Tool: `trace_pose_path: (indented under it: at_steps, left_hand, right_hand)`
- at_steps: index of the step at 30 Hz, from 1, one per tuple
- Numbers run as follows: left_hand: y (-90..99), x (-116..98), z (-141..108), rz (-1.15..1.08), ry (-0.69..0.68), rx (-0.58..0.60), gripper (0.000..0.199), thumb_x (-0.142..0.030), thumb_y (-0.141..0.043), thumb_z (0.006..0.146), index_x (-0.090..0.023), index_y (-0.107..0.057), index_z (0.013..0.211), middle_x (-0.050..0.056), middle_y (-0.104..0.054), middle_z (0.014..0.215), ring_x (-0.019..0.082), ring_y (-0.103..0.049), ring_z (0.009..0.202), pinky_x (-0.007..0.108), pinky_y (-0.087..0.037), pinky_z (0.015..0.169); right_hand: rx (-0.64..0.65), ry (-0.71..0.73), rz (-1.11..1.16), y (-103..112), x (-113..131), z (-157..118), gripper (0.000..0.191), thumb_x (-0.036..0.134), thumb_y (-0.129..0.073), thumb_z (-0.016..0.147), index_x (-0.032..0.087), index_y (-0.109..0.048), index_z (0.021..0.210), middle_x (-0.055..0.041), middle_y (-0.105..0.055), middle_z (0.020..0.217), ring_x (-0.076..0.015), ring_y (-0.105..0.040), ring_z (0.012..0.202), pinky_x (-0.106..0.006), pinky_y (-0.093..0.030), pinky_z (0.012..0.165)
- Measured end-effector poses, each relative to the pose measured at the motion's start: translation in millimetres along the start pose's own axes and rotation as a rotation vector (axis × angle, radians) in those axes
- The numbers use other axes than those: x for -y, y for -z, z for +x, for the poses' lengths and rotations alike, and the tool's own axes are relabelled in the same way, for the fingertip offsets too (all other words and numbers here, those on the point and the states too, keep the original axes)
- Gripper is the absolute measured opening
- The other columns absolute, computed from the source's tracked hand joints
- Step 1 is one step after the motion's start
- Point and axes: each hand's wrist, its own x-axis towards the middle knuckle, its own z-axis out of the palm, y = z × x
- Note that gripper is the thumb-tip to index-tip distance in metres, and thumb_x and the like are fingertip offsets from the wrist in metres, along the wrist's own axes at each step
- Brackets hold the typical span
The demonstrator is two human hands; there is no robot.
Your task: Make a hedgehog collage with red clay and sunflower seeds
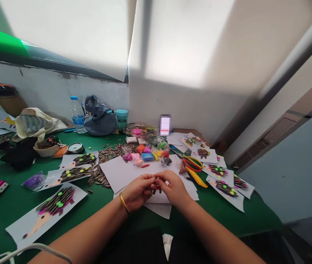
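My left hand (138,191), with a gold bangle at the wrist, and my right hand (173,187) meet fingertip to fingertip above a stack of white paper (117,169). Both have their fingers pinched together; whatever is between them is hidden. Just below the fingertips a small red and dark brown patch (157,190) shows, partly covered by my hands. A small red piece of clay (145,166) lies on the paper beyond. Striped sunflower seeds (101,175) are heaped left of the paper. Bagged coloured clay (147,156) lines its far edge.
Hedgehog pictures with seed spines lie left (43,220) and right (227,189) on the green tabletop (95,212). Scissors (193,164) and yellow-handled pliers (197,178) rest right of the paper. A phone (165,124), blue bag (99,123) and water bottle (77,117) stand behind.
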Motion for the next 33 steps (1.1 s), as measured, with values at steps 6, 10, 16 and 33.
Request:
trace_pose_path:
  at_steps: [6, 10, 16, 33]
  left_hand:
    - [0.0, -4, -3, 0.077, -0.028, -0.084, 0.014, -0.017, -0.073, 0.076, -0.011, -0.064, 0.085, 0.006, -0.063, 0.081, 0.007, -0.058, 0.065, 0.011, -0.030, 0.041]
    - [4.9, -3, -1, 0.276, -0.016, -0.075, 0.023, -0.025, -0.077, 0.071, -0.013, -0.060, 0.079, 0.001, -0.058, 0.068, 0.003, -0.046, 0.050, 0.014, -0.017, 0.039]
    - [6.7, 0, 0, 0.376, -0.031, -0.032, 0.029, -0.034, -0.077, 0.071, -0.015, -0.055, 0.076, -0.004, -0.049, 0.059, 0.003, -0.034, 0.044, 0.018, -0.012, 0.040]
    - [20.4, -16, 15, 0.098, -0.239, -0.388, 0.017, -0.023, -0.069, 0.075, -0.016, -0.056, 0.083, -0.006, -0.045, 0.064, 0.001, -0.039, 0.043, 0.012, -0.020, 0.038]
  right_hand:
    - [-0.063, -0.142, 0.064, -1, -5, -2, 0.010, 0.019, -0.058, 0.085, 0.022, -0.067, 0.083, -0.0004, -0.064, 0.081, -0.0164, -0.057, 0.077, -0.028, -0.043, 0.070]
    - [-0.047, -0.147, 0.074, 1, -9, -5, 0.010, 0.019, -0.057, 0.085, 0.022, -0.066, 0.085, -0.0005, -0.065, 0.084, -0.0165, -0.058, 0.078, -0.028, -0.042, 0.070]
    - [0.040, -0.025, 0.059, 11, -8, -3, 0.012, 0.023, -0.056, 0.088, 0.023, -0.068, 0.089, -0.0024, -0.068, 0.087, -0.0186, -0.060, 0.085, -0.031, -0.045, 0.078]
    - [-0.125, -0.218, -0.170, 9, -60, -17, 0.019, 0.027, -0.049, 0.088, 0.020, -0.063, 0.079, -0.0051, -0.065, 0.082, -0.0210, -0.058, 0.082, -0.032, -0.044, 0.073]
